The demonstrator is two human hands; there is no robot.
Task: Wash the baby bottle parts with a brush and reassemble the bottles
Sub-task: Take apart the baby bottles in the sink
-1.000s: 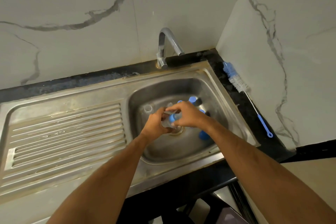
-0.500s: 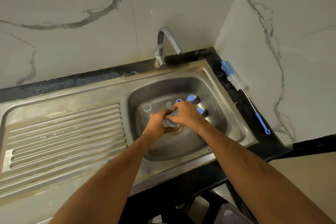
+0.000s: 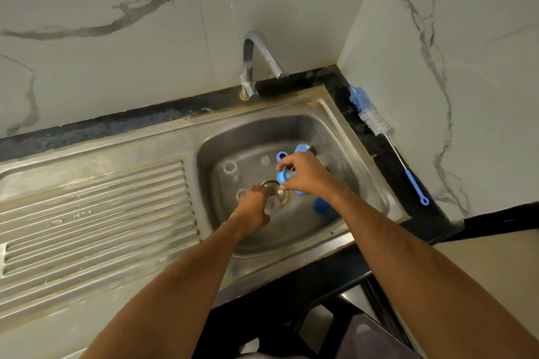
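Both hands are down in the steel sink basin [image 3: 344, 213]. My right hand [image 3: 306, 173] grips a baby bottle with a blue collar [image 3: 284, 175], the collar end pointing left. Over the drain, my left hand [image 3: 255, 205] holds a small clear part [image 3: 272, 207]. Loose in the basin lie a clear teat [image 3: 230, 169], a clear ring [image 3: 241, 194], a small clear disc [image 3: 265, 160], blue rings [image 3: 281, 155] and a blue cap [image 3: 322, 206]. A blue and white bottle brush [image 3: 376, 122] lies on the black counter, right of the sink.
A chrome tap [image 3: 262, 58] rises behind the basin. The ribbed steel drainboard [image 3: 96, 213] stretches to the left. Marble walls close in at the back and on the right. A black counter edge [image 3: 437, 221] runs beside the sink.
My hands were joined around the bottle over the drain. They have now come apart: the clear part went down and left with my left hand, the bottle stayed in my right.
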